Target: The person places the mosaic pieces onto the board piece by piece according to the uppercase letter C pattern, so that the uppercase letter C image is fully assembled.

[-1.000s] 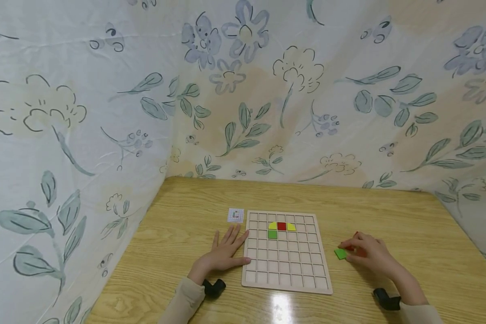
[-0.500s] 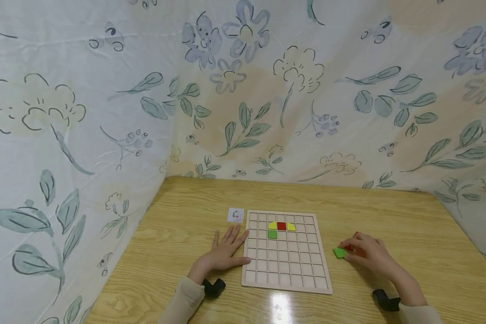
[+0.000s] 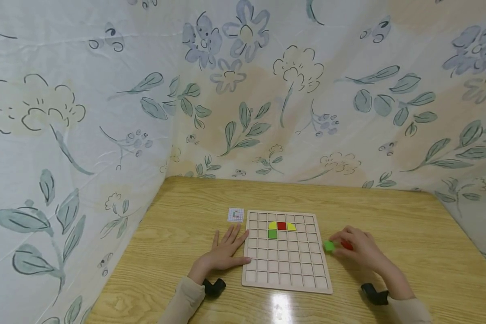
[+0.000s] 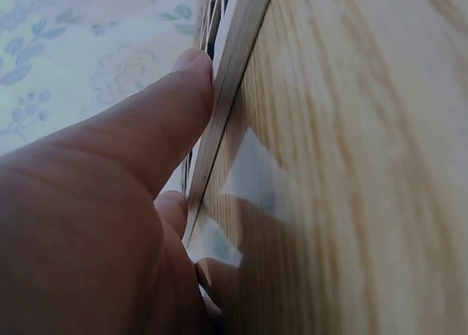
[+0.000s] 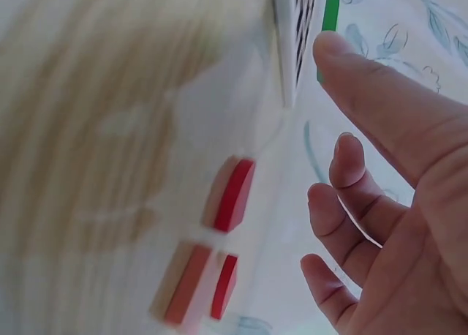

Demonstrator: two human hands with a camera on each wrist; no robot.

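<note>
My right hand pinches a small green tile between thumb and forefinger, just off the board's right edge. In the right wrist view the green tile stands past the thumb tip, with the other fingers loosely bent. The wooden grid board holds a red square tile between two yellow rounded tiles, with a green square tile below the left yellow one. My left hand lies with fingers spread, its thumb and a finger touching the board's left edge.
Red pieces lie on the table beneath my right hand; one red piece shows in the head view. A small printed card with a grid pattern lies by the board's upper left corner. Floral cloth hangs behind the table.
My right hand has lifted the green tile and moved left with it towards the board. A red piece now shows more under the hand. The left hand keeps its place.
</note>
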